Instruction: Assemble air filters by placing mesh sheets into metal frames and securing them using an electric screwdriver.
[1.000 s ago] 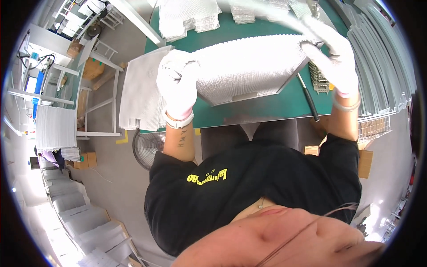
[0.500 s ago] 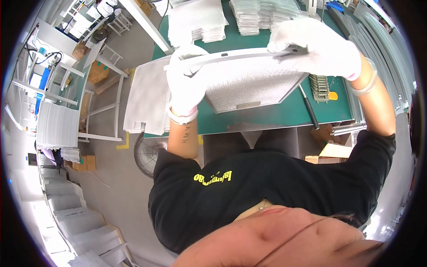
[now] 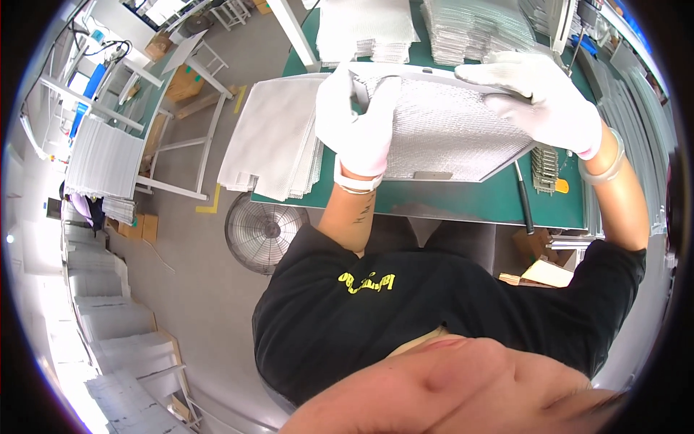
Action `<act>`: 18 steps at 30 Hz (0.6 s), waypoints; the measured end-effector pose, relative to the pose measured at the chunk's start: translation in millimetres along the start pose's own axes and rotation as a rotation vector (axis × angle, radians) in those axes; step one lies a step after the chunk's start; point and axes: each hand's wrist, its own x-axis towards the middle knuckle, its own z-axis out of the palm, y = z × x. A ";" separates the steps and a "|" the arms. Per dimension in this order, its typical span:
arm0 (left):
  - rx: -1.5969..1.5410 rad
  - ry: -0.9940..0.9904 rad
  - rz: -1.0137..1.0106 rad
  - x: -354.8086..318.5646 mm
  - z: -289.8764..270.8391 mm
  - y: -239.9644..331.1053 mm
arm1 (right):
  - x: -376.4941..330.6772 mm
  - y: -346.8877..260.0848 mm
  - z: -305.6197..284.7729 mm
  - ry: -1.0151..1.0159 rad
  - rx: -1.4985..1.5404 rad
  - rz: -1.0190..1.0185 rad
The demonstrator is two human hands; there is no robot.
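A silvery mesh filter panel point(image 3: 448, 137) with a thin metal frame is held tilted over the green worktable point(image 3: 434, 199), its mesh face toward me. My left hand point(image 3: 353, 119), in a white glove, grips the panel's left end, with the thumb laid over the face. My right hand point(image 3: 546, 105), gloved too, closes on the far right corner. The frame's near edge carries a small tab at its middle. Left of the panel lies a pile of thin mesh sheets point(image 3: 271, 134). Parts of the frame are hidden behind both gloves.
Two stacks of mesh sheets point(image 3: 367, 29) point(image 3: 473, 30) stand at the table's back. A black-handled tool point(image 3: 525, 202) and a row of small metal pieces point(image 3: 543, 170) lie at the right. Long metal profiles point(image 3: 629, 134) line the right side. A floor fan point(image 3: 267, 230) stands below left.
The view has shifted, so the scene sits farther right. The panel has tipped, showing more of its mesh face. My left thumb has come over the face; both hands keep their grip.
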 end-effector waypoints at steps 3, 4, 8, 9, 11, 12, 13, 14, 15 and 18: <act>0.041 -0.061 0.006 -0.2 -6.0 0.8 | 1.5 4.1 5.6 0.059 -0.029 -0.081; 0.011 -0.010 0.054 0.5 -2.8 -3.6 | 0.8 6.1 5.8 0.060 -0.024 -0.086; 0.133 -0.014 0.179 6.2 -4.7 -10.9 | 0.6 8.5 6.6 0.066 -0.002 -0.073; 0.143 -0.023 0.151 5.6 -5.2 -9.1 | 0.7 8.4 6.4 0.072 -0.004 -0.076; 0.155 -0.032 0.124 5.0 -7.0 -8.2 | 0.2 6.6 1.3 0.014 0.001 -0.030; 0.142 -0.045 0.110 5.0 -7.5 -8.4 | 0.0 5.6 -0.2 -0.044 0.004 0.017; 0.129 -0.058 0.095 4.9 -8.3 -7.5 | 0.6 3.6 0.1 -0.045 0.004 0.016; 0.130 -0.056 0.096 3.7 -7.9 -4.8 | 1.9 1.2 0.5 -0.036 -0.016 0.001; -0.044 -0.024 -0.061 1.8 -6.6 -0.8 | 3.4 -0.6 0.8 -0.028 -0.036 -0.013; -0.169 -0.070 -0.083 2.0 -9.9 -15.6 | 1.9 -1.7 1.0 -0.019 -0.031 -0.004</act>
